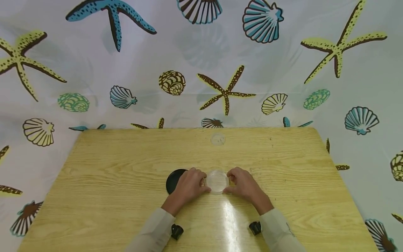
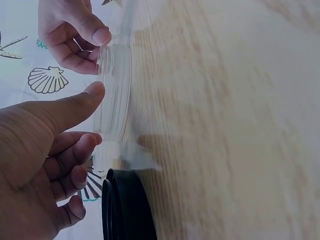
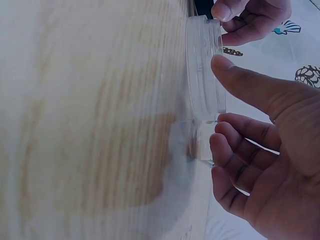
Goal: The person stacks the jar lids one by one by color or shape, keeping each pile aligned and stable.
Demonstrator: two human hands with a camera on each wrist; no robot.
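"Which step?"
"Apparently steadying the clear dish (image 1: 217, 182) on the table (image 1: 107, 196): black disc (image 1: 174, 180) left of it, left hand (image 1: 192, 183) pinching its left edge, right hand (image 1: 243, 184) its right."
"The next move?"
"Probably calls for even pressure both sides."

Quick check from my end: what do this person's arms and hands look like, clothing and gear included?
Both the left hand and right hand are bare, with no gloves or rings showing. The left sleeve and right sleeve are long, pale off-white. A small black device shows beside each cuff, one at the left, one at the right. No cables are visible.
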